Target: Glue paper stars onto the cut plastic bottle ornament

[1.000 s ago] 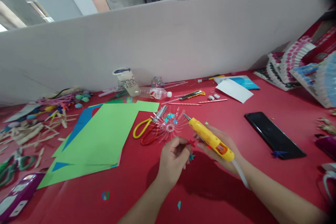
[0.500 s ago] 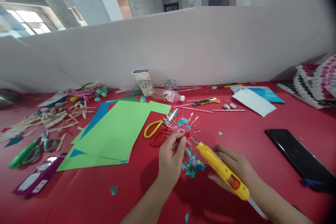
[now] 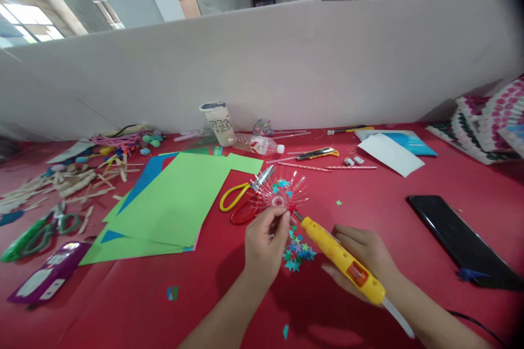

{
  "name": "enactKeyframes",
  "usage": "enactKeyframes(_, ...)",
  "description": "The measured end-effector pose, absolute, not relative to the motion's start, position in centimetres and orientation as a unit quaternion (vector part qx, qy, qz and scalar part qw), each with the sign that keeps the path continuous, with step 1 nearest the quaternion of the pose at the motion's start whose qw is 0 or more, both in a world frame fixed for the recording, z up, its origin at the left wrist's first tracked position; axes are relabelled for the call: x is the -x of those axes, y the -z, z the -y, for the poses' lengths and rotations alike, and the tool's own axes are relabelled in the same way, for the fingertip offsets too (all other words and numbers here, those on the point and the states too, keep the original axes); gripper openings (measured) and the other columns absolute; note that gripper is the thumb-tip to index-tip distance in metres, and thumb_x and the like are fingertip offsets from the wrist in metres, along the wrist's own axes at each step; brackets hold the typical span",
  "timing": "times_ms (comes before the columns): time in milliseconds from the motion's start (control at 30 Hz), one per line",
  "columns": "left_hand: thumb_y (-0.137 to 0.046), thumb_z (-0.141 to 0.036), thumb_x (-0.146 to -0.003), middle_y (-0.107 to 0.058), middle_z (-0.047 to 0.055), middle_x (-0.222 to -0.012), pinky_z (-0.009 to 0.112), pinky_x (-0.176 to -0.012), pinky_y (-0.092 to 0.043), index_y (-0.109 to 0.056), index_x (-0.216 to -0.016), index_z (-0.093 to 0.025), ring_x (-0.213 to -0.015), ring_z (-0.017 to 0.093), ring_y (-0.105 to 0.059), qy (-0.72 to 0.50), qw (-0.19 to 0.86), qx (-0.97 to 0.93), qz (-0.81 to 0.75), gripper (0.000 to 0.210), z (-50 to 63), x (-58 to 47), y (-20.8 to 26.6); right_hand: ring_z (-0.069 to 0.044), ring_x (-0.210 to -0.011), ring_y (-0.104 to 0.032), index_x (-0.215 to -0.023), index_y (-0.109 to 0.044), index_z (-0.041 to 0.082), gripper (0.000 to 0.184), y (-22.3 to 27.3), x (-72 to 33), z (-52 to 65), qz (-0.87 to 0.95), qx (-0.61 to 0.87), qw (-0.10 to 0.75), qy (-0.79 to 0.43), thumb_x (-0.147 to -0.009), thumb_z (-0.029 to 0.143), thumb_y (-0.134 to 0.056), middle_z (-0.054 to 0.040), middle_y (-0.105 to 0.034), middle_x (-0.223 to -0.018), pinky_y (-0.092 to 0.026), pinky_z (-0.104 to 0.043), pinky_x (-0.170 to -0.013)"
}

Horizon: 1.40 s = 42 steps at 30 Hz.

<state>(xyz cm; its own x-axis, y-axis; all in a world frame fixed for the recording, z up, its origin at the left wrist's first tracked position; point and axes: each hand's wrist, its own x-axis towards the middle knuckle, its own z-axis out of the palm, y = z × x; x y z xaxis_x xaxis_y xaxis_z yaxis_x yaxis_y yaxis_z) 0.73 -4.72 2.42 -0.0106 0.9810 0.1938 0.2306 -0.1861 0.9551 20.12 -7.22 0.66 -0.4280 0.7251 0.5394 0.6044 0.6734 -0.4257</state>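
By left hand (image 3: pixel 265 240) — glue gun (image 3: pixel 341 259), apparently red star (image 3: pixel 292 209)

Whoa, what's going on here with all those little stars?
A person is working at a red table. Their left hand pinches a red star, and their right hand holds a yellow glue gun. The gun's metal tip is right by the star; I can't tell if they touch. Just beyond is a clear plastic piece with fringed edges and blue stars on it. More stars lie in a pile between the hands.
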Motion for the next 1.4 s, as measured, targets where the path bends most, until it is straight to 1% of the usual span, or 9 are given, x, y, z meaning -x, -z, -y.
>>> enactKeyframes(167, -0.053, -0.029, -0.086, -0.065, 0.0, -0.07, 0.017, -0.047, -0.044, -0.061, -0.081, -0.017, -0.047, 0.007, -0.051, -0.497, 0.4, -0.579, -0.507, 0.015, 4.8, -0.9, -2.4, -0.011, -0.05, -0.04, -0.067, -0.042, 0.022, 0.02, -0.8, -20.1, 7.3, 0.836, 0.394, 0.376, -0.071, -0.079, 0.027, -0.056, 0.0019, -0.042, -0.061, -0.029, -0.025, -0.048)
enactKeyframes(367, -0.052, -0.028, -0.086, -0.063, -0.002, -0.066, 0.016, -0.045, -0.042, -0.06, -0.078, -0.017, -0.044, 0.006, -0.049, -0.492, 0.412, -0.576, -0.507, 0.015, 4.9, -1.0, -2.4, -0.011, -0.05, -0.038, -0.066, -0.04, 0.022, 0.022, -0.5, -20.3, 7.2, 0.847, 0.391, 0.353, -0.065, -0.077, 0.026, -0.059, 0.0025, -0.041, -0.061, -0.026, -0.025, -0.047)
enactKeyframes(633, -0.052, -0.028, -0.087, -0.06, -0.003, -0.065, 0.015, -0.045, -0.042, -0.06, -0.078, -0.018, -0.045, 0.005, -0.048, -0.491, 0.416, -0.576, -0.504, 0.015, 4.9, -0.9, -2.5, -0.011, -0.051, -0.039, -0.067, -0.041, 0.022, 0.021, 0.0, -20.6, 7.2, 0.851, 0.39, 0.345, -0.068, -0.076, 0.025, -0.06, 0.0027, -0.041, -0.062, -0.025, -0.026, -0.049)
enactKeyframes(933, -0.053, -0.028, -0.086, -0.058, -0.004, -0.063, 0.015, -0.045, -0.04, -0.06, -0.08, -0.018, -0.044, 0.005, -0.047, -0.496, 0.408, -0.578, -0.504, 0.014, 4.9, -0.9, -2.2, -0.011, -0.051, -0.038, -0.068, -0.039, 0.022, 0.027, 0.3, -20.7, 7.2, 0.848, 0.385, 0.355, -0.082, -0.071, 0.023, -0.065, 0.0035, -0.041, -0.062, -0.023, -0.025, -0.049)
enactKeyframes(1233, -0.053, -0.029, -0.087, -0.062, -0.003, -0.066, 0.016, -0.048, -0.042, -0.06, -0.08, -0.019, -0.044, 0.005, -0.047, -0.494, 0.4, -0.584, -0.505, 0.014, 4.9, -0.8, -2.0, -0.009, -0.051, -0.037, -0.068, -0.038, 0.021, 0.029, 0.3, -20.8, 7.2, 0.849, 0.385, 0.355, -0.068, -0.07, 0.022, -0.067, 0.0044, -0.041, -0.062, -0.022, -0.024, -0.049)
enactKeyframes(1400, -0.053, -0.029, -0.086, -0.062, -0.002, -0.065, 0.016, -0.046, -0.041, -0.061, -0.079, -0.019, -0.043, 0.005, -0.046, -0.494, 0.397, -0.583, -0.508, 0.014, 4.8, -0.9, -2.2, -0.009, -0.051, -0.038, -0.067, -0.038, 0.02, 0.029, 0.4, -20.8, 7.1, 0.852, 0.383, 0.352, -0.064, -0.07, 0.022, -0.067, 0.0045, -0.041, -0.062, -0.022, -0.024, -0.049)
